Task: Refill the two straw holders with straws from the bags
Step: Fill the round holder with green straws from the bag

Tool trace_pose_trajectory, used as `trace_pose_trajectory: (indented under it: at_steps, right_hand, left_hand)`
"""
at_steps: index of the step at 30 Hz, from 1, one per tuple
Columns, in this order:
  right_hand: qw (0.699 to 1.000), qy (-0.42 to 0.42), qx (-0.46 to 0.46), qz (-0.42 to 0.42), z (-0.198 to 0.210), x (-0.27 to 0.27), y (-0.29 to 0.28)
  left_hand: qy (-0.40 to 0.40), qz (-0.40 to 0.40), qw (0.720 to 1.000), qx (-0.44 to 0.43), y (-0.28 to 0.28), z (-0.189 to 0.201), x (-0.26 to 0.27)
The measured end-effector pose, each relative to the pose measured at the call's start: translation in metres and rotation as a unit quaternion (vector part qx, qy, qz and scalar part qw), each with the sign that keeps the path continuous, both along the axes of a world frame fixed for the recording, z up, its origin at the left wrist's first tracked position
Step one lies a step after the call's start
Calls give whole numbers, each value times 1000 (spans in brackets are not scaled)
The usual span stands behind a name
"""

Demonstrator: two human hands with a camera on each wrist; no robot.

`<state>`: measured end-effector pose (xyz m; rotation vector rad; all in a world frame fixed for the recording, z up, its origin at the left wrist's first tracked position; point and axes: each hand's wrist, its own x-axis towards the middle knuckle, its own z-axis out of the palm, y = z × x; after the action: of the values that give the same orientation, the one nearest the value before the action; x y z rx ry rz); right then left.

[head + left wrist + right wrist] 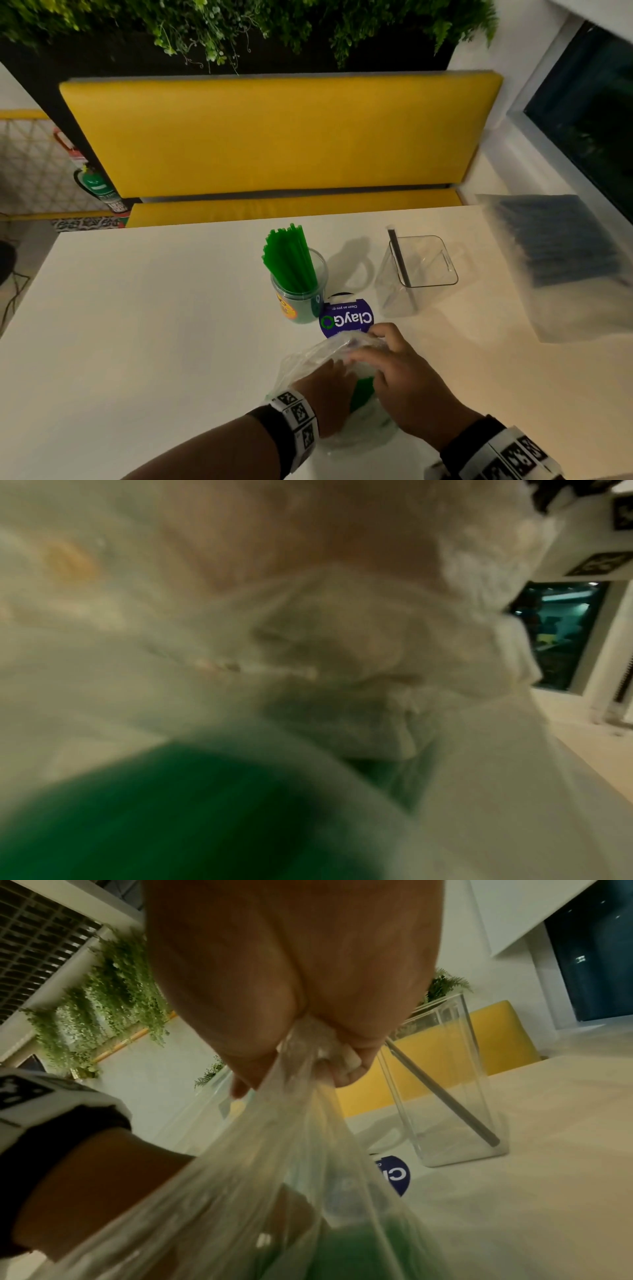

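Spanning the foreground, the white table point(144, 308) carries everything; at its right edge lies the bag of dark straws point(561, 253), well apart from the hands; nearer centre stand the square clear holder point(421, 270) with one dark straw and the round holder point(301, 291) packed with green straws point(291, 260); just beyond the hands, the bag of green straws point(342, 387) lies with its neck towards that round holder; the right hand point(404, 377) pinches the gathered neck, while the left hand point(325, 387) rests upon the plastic, its grip hidden.
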<state>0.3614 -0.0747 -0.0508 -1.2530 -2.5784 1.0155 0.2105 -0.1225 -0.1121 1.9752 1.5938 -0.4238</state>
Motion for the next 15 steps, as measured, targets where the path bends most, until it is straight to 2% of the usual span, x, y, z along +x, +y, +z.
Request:
trace_pose_trajectory:
  at_steps: [3, 6, 9, 11, 13, 15]
  right_hand:
    - [999, -36, 5, 3, -3, 6, 0]
    - [998, -60, 11, -34, -5, 18, 8]
    - [998, -40, 18, -46, -2, 24, 9]
    - [999, 1, 2, -39, 0, 20, 8]
    - [997, 51, -18, -47, 3, 12, 8]
    - [994, 87, -38, -54, 7, 6, 11]
  left_hand:
    - [-40, 68, 996, -28, 4, 5, -4]
    - [-125, 135, 983, 2, 4, 14, -13]
    - [-154, 119, 980, 43, 6, 30, -23]
    - [-164, 118, 979, 3, 10, 40, -24]
    - [-141, 103, 984, -45, 15, 45, -20]
    - [-141, 89, 985, -44, 20, 50, -15]
